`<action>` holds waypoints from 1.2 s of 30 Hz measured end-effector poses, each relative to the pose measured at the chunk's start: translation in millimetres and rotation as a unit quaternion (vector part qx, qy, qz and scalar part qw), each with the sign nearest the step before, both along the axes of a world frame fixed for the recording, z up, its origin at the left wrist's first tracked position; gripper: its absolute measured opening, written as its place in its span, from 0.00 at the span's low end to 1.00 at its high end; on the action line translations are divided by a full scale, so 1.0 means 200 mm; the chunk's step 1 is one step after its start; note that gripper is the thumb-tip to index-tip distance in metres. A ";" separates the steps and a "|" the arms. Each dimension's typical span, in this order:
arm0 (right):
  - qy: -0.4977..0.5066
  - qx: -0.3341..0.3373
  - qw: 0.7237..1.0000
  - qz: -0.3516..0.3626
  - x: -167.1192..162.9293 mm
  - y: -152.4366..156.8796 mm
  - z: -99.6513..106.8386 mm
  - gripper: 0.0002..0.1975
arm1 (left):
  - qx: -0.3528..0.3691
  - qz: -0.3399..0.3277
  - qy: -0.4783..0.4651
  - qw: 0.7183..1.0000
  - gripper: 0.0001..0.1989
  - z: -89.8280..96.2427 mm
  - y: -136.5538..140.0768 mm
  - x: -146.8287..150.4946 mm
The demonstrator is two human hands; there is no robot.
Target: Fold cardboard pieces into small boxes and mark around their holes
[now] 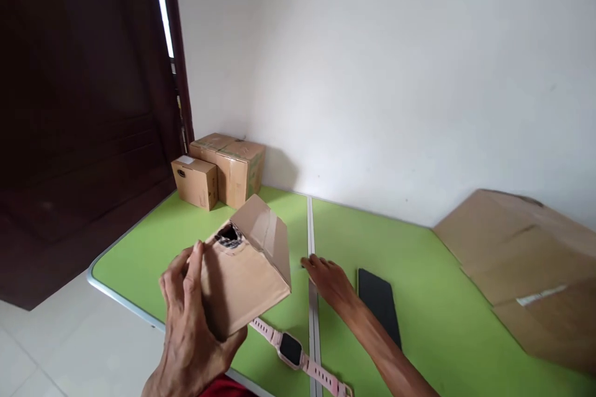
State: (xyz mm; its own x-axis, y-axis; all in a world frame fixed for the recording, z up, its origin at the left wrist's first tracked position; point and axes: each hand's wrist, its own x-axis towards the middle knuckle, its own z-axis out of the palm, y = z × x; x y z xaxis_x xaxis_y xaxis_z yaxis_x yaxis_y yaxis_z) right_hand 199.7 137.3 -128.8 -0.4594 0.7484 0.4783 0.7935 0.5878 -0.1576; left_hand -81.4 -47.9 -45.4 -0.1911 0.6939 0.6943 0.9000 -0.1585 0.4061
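My left hand (189, 316) is closed on a small cardboard box (249, 279), thumb and fingers gripping its left end. The box is held tilted above the table, and a ragged dark-edged hole (229, 236) shows near its upper edge. To the right of the box, my right hand (328, 279) is low over the table's centre seam with its fingers drawn together. Something small and dark shows at its fingertips, too small to name. Below the box lies a smartwatch (291, 349) with a pink strap, stretched out, one strap end partly hidden by the box.
The green folding table (372, 236) stands against a white wall. A black flat phone-like slab (379, 304) lies beside my right forearm. Two closed cardboard boxes, a larger one (233, 164) and a smaller one (194, 183), stand at the back left. Flattened cardboard (526, 260) covers the right side.
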 end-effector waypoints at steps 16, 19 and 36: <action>0.418 0.265 0.869 -0.023 -0.23 -0.90 0.74 0.04 | 0.040 -0.126 0.068 0.989 0.54 0.08 -0.08 0.36; 0.389 0.296 0.872 -0.033 -0.23 -0.87 0.73 0.05 | 0.053 -0.133 0.081 0.986 0.54 0.08 -0.10 0.38; 0.333 0.235 0.911 -0.066 -0.16 -0.92 0.71 0.16 | 0.015 -0.152 0.082 0.985 0.56 0.11 -0.11 0.41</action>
